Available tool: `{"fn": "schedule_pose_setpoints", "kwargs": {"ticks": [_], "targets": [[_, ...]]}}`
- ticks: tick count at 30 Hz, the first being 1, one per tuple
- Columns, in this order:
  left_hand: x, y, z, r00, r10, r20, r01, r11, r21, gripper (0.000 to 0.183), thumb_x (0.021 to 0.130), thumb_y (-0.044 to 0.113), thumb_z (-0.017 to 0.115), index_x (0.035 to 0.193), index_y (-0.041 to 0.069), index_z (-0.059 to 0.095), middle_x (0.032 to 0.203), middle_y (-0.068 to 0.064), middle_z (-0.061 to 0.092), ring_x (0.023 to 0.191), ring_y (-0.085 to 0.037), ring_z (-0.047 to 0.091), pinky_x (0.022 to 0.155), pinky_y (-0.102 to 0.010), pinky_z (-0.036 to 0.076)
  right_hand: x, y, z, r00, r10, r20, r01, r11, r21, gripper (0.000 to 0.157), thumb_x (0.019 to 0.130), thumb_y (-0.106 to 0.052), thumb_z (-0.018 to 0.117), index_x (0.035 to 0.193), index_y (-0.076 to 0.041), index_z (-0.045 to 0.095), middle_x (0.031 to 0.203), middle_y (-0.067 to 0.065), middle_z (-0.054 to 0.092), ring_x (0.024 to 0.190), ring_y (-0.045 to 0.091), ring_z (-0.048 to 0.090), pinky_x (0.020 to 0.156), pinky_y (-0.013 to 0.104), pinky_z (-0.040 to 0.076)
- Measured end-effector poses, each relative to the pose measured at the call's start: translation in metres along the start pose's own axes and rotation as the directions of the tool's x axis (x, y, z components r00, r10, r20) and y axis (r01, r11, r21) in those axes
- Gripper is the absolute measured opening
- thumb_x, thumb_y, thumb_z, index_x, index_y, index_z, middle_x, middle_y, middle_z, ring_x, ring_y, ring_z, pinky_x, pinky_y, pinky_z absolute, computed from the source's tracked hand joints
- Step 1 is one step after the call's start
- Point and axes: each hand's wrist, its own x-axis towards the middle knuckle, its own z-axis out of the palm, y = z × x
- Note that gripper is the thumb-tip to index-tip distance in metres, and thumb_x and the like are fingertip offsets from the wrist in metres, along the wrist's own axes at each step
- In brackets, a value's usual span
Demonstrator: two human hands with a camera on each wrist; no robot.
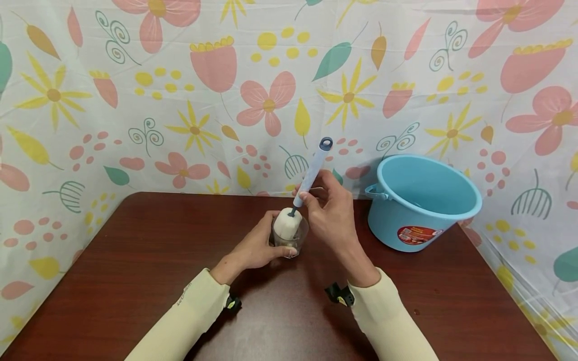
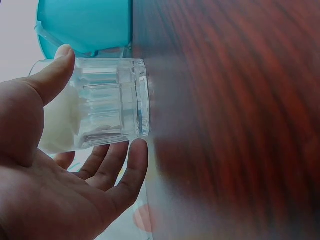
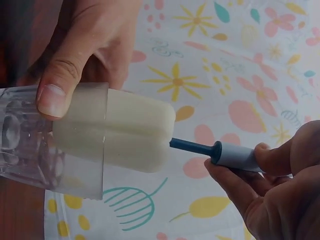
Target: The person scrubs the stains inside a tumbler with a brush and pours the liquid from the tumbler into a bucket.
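Observation:
A clear glass (image 2: 107,105) stands on the table, its ridged side showing in the left wrist view. My left hand (image 1: 255,245) grips it, thumb on the near side and fingers around the far side. Inside the glass sits the white sponge head (image 3: 142,132) of a cup brush, its rounded end sticking out above the rim. My right hand (image 1: 333,215) pinches the brush's pale blue handle (image 1: 310,175) between thumb and fingers near its lower end. The handle leans to the right, with a dark loop at its top and a dark stem (image 3: 192,146) running into the sponge.
A light blue bucket (image 1: 384,225) with a red label stands at the right rear of the dark wooden table (image 1: 158,265). Behind the table hangs a white cloth (image 1: 266,40) printed with flowers and leaves.

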Motion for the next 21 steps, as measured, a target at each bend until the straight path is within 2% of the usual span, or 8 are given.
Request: {"fn": "schedule_pose_setpoints", "kwargs": {"ticks": [14, 21], "targets": [[-0.0001, -0.0010, 0.0009, 1.000, -0.014, 0.001, 0.014, 1.000, -0.006, 0.091, 0.077, 0.037, 0.089, 0.147, 0.018, 0.034, 0.133, 0.000, 0.053, 0.120, -0.016, 0.056, 0.106, -0.040, 0.043, 0.0003, 0.0033, 0.0019, 1.000, -0.016, -0.019, 0.016, 1.000, 0.019, 0.036, 0.094, 0.000, 0.068, 0.127, -0.013, 0.062, 0.106, 0.012, 0.072, 0.098, 0.017, 0.075, 0.083, 0.033, 0.060], [0.0006, -0.0008, 0.0009, 1.000, -0.015, -0.003, 0.015, 1.000, -0.002, 0.091, 0.077, 0.038, 0.089, 0.147, 0.018, 0.034, 0.133, 0.000, 0.053, 0.120, -0.015, 0.056, 0.106, -0.039, 0.043, 0.0020, 0.0048, 0.0016, 0.999, -0.040, -0.024, 0.040, 0.999, 0.020, 0.032, 0.095, 0.000, 0.067, 0.124, -0.014, 0.064, 0.103, 0.007, 0.073, 0.095, 0.015, 0.075, 0.083, 0.029, 0.060]]}}
